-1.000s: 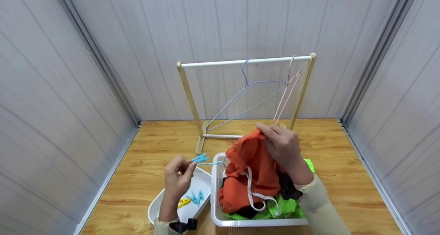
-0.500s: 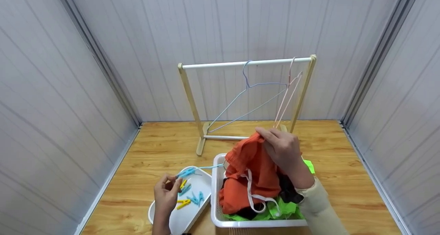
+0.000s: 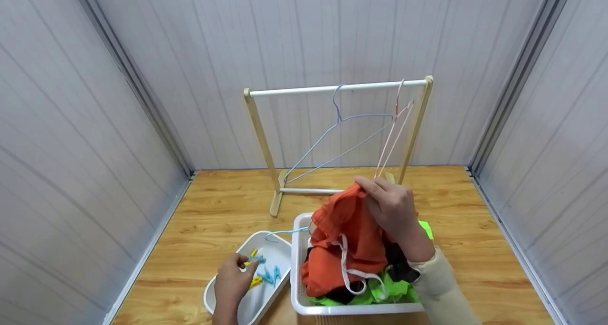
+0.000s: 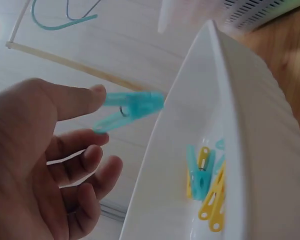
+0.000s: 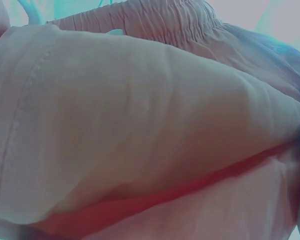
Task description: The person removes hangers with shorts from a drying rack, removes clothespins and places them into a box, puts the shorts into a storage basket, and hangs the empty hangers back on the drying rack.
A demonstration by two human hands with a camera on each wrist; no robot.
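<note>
My left hand (image 3: 232,280) is over the white tray (image 3: 280,249) and pinches a light blue clothespin (image 4: 140,104) by its handles, between thumb and forefinger. Below, in the left wrist view, several yellow and blue clothespins (image 4: 202,180) lie in the tray. My right hand (image 3: 392,208) grips the top of orange shorts (image 3: 351,211) with a white drawstring, holding them up over a white basket (image 3: 298,272). Their gathered waistband (image 5: 175,20) fills the upper part of the right wrist view. A light blue hanger's hook (image 3: 285,231) sticks out left from the shorts; the rest of that hanger is hidden.
Behind the basket stands a small rack (image 3: 304,91) with wooden legs and a white bar. A bluish hanger (image 3: 311,149) and a pink hanger (image 3: 396,135) hang from it. Green cloth (image 3: 394,287) and black cloth lie in the basket. Panel walls (image 3: 332,35) enclose the wooden surface.
My left hand has moved down from beside the hanger hook to low over the tray, carrying the blue clothespin. My right hand and the orange shorts have barely moved.
</note>
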